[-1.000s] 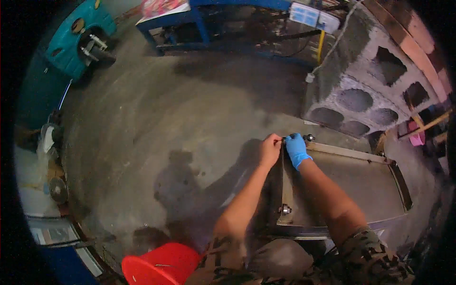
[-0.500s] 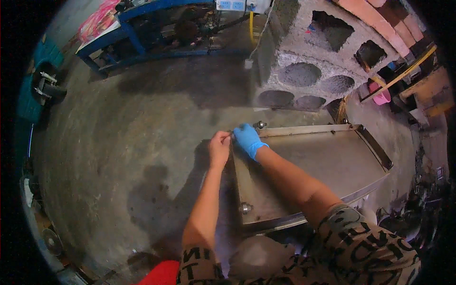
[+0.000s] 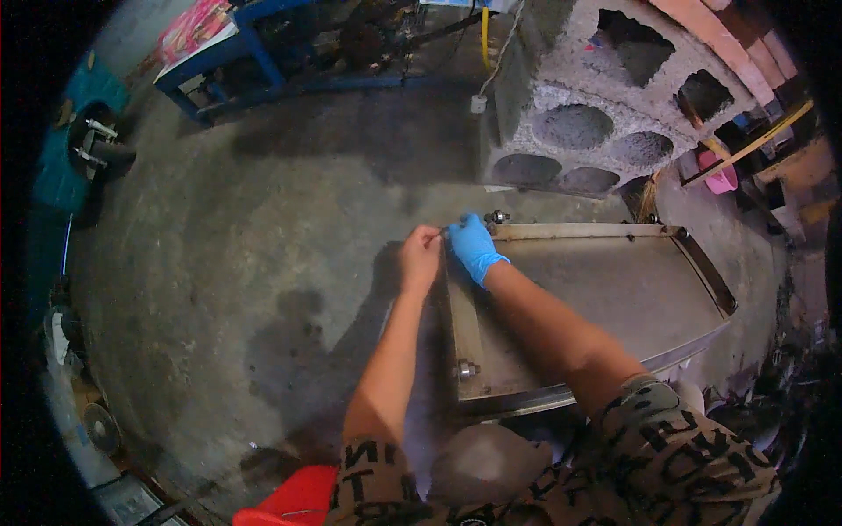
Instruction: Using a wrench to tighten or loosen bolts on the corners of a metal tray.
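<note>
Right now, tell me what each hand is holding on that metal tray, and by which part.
Both hands meet at the far left corner of the metal tray. The bare left hand and gloved right hand pinch something there; it is too small to tell what.

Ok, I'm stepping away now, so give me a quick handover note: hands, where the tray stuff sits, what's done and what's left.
Left hand: bare, fingers pinched at the far left corner of the metal tray, outside its rim; what it pinches is too small to tell.
Right hand: blue glove, on the same corner from inside the rim.
Tray: flat on the concrete floor, beside the grey hollow blocks.
Done: a bolt sits in the near left corner, another bolt at the far edge.
Left: the corner under both hands looks unfinished.
</note>
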`<action>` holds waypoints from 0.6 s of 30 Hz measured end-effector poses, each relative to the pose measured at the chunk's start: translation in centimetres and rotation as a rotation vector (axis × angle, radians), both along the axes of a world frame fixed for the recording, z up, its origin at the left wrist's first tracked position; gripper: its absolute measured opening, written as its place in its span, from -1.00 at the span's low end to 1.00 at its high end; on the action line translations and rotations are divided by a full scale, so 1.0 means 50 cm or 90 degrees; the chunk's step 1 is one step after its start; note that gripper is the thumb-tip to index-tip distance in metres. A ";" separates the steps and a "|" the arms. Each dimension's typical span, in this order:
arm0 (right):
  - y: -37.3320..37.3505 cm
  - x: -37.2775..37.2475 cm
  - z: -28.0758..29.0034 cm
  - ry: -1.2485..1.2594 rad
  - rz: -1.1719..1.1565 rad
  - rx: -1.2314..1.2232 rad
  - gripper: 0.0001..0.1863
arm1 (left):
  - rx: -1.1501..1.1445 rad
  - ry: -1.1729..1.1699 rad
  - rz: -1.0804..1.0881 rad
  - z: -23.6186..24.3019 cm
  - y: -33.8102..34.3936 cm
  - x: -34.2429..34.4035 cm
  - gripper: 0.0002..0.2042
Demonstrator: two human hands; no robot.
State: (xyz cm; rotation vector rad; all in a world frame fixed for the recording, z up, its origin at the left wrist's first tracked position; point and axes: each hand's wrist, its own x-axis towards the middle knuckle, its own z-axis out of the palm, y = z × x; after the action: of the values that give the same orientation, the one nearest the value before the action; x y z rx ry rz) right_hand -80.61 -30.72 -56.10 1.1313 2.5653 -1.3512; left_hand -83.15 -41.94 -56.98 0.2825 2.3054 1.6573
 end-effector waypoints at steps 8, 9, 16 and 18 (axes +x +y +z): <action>0.011 -0.018 -0.035 0.078 -0.020 -0.114 -0.59 | 0.086 -0.144 -0.053 -0.014 -0.005 -0.031 -0.86; 0.008 -0.023 -0.037 0.052 -0.053 -0.177 -0.62 | 0.101 -0.138 -0.059 -0.017 -0.008 -0.029 -0.86; 0.095 -0.063 -0.143 -0.085 0.549 0.366 -0.80 | 0.146 -0.129 -0.072 0.015 0.004 -0.021 -0.88; 0.153 -0.050 -0.171 -0.043 0.583 0.460 -0.75 | 0.164 -0.122 -0.098 0.016 0.044 -0.011 -0.89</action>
State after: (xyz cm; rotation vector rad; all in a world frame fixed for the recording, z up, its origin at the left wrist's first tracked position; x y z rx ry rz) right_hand -83.14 -23.07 -64.66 -0.1016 2.9295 -0.1860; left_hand -83.70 -39.72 -56.18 0.3306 1.8853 1.8167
